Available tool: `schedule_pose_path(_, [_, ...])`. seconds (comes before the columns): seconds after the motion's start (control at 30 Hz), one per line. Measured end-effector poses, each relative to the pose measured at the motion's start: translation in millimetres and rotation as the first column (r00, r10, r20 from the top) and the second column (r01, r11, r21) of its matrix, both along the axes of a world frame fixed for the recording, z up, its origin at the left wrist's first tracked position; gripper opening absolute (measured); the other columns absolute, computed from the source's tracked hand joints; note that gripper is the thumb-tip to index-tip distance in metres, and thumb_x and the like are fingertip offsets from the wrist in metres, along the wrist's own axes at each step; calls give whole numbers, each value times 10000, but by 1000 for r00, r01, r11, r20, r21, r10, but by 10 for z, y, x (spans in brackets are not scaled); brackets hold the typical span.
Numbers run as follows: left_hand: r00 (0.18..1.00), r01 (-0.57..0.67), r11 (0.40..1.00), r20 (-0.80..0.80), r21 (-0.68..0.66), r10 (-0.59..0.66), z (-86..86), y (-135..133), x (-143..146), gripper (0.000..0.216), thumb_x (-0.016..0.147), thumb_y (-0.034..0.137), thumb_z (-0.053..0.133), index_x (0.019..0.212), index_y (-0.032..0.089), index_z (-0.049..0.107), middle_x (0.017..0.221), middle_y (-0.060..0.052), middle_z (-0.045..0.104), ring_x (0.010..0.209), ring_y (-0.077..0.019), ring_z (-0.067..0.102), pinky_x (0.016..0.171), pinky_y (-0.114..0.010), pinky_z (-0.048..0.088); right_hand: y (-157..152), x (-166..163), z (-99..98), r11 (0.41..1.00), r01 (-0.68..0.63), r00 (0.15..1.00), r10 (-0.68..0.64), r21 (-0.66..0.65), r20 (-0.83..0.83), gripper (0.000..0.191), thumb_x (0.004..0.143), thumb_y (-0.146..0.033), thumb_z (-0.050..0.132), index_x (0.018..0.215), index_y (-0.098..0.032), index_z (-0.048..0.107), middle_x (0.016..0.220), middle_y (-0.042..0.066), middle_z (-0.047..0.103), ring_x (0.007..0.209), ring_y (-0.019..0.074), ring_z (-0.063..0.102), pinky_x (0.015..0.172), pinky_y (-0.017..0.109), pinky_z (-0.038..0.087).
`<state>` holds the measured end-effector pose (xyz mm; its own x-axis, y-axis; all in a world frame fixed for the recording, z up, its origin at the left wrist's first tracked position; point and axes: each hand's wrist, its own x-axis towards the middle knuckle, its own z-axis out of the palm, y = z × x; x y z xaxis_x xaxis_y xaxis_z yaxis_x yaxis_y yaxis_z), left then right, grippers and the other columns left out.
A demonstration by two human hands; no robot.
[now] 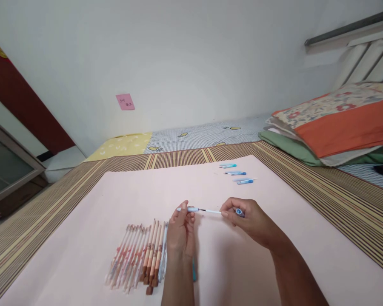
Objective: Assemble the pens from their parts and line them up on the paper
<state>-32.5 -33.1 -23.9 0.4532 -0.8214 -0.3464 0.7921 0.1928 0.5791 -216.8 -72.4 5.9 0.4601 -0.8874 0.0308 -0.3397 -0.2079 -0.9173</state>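
Observation:
My left hand (181, 231) is closed round a light-blue pen barrel (193, 209), held level above the pink sheet. A thin white pen refill (213, 211) with a dark section near the barrel spans the gap between my hands. Its right end is pinched by the fingertips of my right hand (242, 211). A blue rounded pen part (239, 212) sticks out from the curled fingers of that hand. Below and left of my left hand lie several pale, red-flecked pens (124, 259) and several peach pens with brown ends (153, 250). My left forearm partly hides some blue pens (163, 259).
Disassembled blue pen pieces (242, 181) lie in small groups near the far right of the pink sheet (92, 221). Under it is a striped mat (67, 187). Folded bedding (344, 119) is stacked at the right, and a white wall (191, 63) stands behind.

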Motion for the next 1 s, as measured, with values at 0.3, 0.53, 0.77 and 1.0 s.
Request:
schedule_pose_path(0.3, [999, 52, 998, 8, -26, -52, -18, 20, -16, 40, 840, 92, 669, 875, 80, 684, 629, -36, 652, 459, -67, 589, 451, -129, 505, 44, 6, 54, 1000, 0, 1000, 0, -19, -8, 200, 858, -357, 563, 756, -205, 645, 643, -16, 554, 616, 146, 485, 569, 253, 357])
schedule_pose_path(0.53, [984, 95, 995, 152, -14, -92, -81, 17, -13, 197, 757, 175, 777, 914, 77, 708, 639, -53, 678, 510, -78, 610, 504, -139, 512, 128, 118, 116, 995, -13, 1000, 10, -97, -26, 188, 905, -346, 516, 787, -219, 587, 640, -36, 526, 582, 130, 436, 534, 233, 313])
schedule_pose_path(0.77, [979, 126, 991, 164, -39, -118, -40, 28, -48, 238, 716, 170, 811, 910, 65, 723, 692, -55, 689, 533, -82, 622, 517, -149, 521, 143, 242, 76, 992, -38, 999, 37, -123, -8, 204, 950, -350, 470, 806, -226, 546, 636, -39, 582, 587, 136, 477, 559, 237, 339])
schedule_pose_path(1.0, [972, 220, 965, 117, -140, -204, -8, 41, -212, 238, 705, 192, 824, 893, 87, 723, 738, -64, 705, 607, -97, 643, 584, -174, 535, 191, 445, 68, 986, -6, 1000, 4, -169, -14, 215, 972, -396, 428, 1036, -255, 577, 799, -12, 650, 715, 173, 597, 654, 261, 417])
